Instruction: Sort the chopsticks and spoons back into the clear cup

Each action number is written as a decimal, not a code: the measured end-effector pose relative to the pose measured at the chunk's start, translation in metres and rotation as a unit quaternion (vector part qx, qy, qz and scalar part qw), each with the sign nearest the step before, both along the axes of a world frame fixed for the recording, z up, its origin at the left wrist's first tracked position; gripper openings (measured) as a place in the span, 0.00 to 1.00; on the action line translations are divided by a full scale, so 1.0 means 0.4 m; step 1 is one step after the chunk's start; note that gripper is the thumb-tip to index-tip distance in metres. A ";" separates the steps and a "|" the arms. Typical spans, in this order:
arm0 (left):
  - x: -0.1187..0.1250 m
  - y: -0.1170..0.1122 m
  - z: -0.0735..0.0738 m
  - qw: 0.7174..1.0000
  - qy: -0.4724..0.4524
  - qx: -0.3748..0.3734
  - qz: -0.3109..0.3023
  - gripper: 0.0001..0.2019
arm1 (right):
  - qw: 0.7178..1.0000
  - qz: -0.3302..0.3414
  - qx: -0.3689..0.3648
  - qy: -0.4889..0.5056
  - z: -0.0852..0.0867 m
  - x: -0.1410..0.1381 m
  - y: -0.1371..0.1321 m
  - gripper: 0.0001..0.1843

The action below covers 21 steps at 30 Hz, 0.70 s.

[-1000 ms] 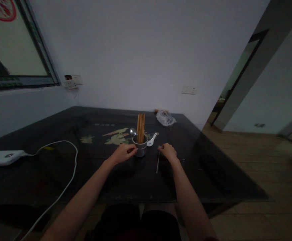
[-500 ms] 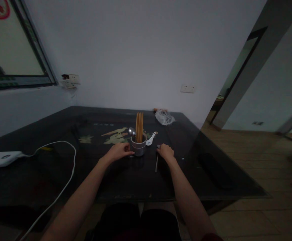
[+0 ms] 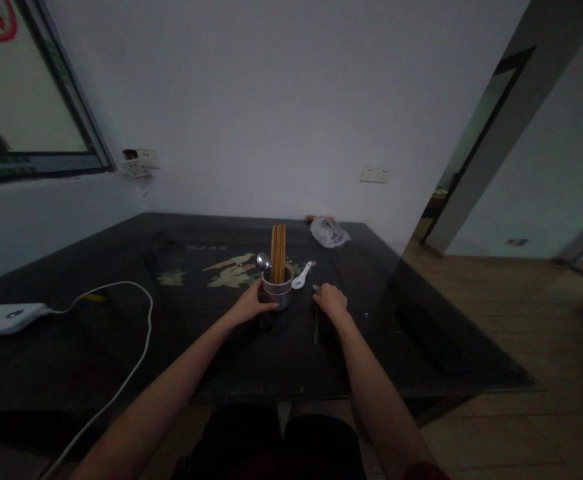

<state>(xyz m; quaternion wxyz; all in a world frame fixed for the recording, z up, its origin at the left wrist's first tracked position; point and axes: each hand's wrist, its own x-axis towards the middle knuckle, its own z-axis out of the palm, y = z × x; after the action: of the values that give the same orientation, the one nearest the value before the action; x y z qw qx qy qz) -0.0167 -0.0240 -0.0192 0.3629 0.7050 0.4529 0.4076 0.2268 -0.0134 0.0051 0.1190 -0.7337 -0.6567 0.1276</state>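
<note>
A small round holder cup (image 3: 279,293) stands on the dark table (image 3: 121,360), holding several wooden chopsticks (image 3: 278,252) and a metal spoon (image 3: 264,261). My left hand (image 3: 250,303) is wrapped against the cup's left side. My right hand (image 3: 330,301) rests curled on the table just right of the cup, its fingers over the top end of a thin metal utensil (image 3: 316,330) that lies flat. A white ceramic spoon (image 3: 302,276) lies just behind and to the right of the cup.
A crumpled clear plastic bag (image 3: 328,233) sits at the table's far edge. A white device (image 3: 1,317) with a white cable (image 3: 136,347) lies at the left. The table's right edge borders a wooden floor (image 3: 511,347). A wall stands close behind.
My left hand has closed in on the cup's side. The right hand has shifted slightly over the metal utensil, which now lies straighter.
</note>
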 end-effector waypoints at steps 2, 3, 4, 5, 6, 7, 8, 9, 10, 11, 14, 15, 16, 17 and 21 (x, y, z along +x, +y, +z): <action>0.007 -0.003 0.002 1.000 -0.014 -0.010 -0.001 0.38 | 1.000 -0.010 0.006 -0.014 0.007 -0.004 -0.002 0.14; 0.009 -0.003 0.002 1.000 -0.021 -0.015 -0.003 0.38 | 1.000 -0.013 0.010 -0.015 0.011 -0.005 -0.003 0.13; 0.011 -0.004 0.001 0.999 -0.028 -0.018 -0.005 0.38 | 1.000 -0.013 0.017 -0.008 0.015 -0.006 -0.003 0.13; 0.013 -0.003 0.000 0.999 -0.033 -0.018 -0.004 0.38 | 1.000 -0.012 0.026 0.002 0.018 -0.007 -0.003 0.13; 0.013 -0.003 -0.002 0.999 -0.034 -0.018 -0.002 0.38 | 0.999 -0.012 0.034 0.016 0.021 -0.007 -0.002 0.13; 0.014 -0.001 -0.005 0.999 -0.033 -0.017 0.003 0.37 | 0.998 -0.012 0.043 0.032 0.023 -0.006 -0.001 0.12; 0.014 0.000 -0.008 0.999 -0.031 -0.017 0.008 0.37 | 0.997 -0.011 0.054 0.050 0.024 -0.005 0.001 0.12; 0.014 0.001 -0.011 0.999 -0.028 -0.018 0.011 0.36 | 0.995 -0.009 0.068 0.069 0.025 -0.004 0.004 0.12; 0.013 0.003 -0.014 0.999 -0.028 -0.020 0.013 0.36 | 0.992 -0.004 0.086 0.091 0.026 -0.003 0.006 0.12; 0.013 0.004 -0.016 0.999 -0.030 -0.022 0.011 0.36 | 0.987 0.005 0.108 0.116 0.027 -0.001 0.008 0.13; 0.012 0.007 -0.020 0.999 -0.041 -0.027 -0.002 0.36 | 0.955 0.054 0.179 0.232 0.037 0.002 0.008 0.14; 0.012 0.008 -0.021 0.999 -0.043 -0.026 -0.004 0.36 | 0.936 0.072 0.198 0.282 0.042 0.002 0.005 0.15; 0.012 0.009 -0.022 0.999 -0.043 -0.024 -0.004 0.36 | 0.915 0.086 0.213 0.332 0.048 0.001 0.002 0.15; 0.011 0.010 -0.023 0.999 -0.042 -0.023 -0.003 0.36 | 0.893 0.096 0.225 0.379 0.055 0.000 -0.001 0.16; 0.008 0.016 -0.032 0.999 -0.043 -0.013 -0.005 0.36 | 0.819 0.099 0.242 0.511 0.085 -0.003 -0.019 0.20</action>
<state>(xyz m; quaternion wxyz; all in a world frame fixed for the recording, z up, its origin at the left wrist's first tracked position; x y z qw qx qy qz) -0.0136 -0.0176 -0.0322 0.3931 0.6843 0.4388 0.4298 0.2258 -0.0209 0.0393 0.5981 -0.4418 -0.5803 0.3323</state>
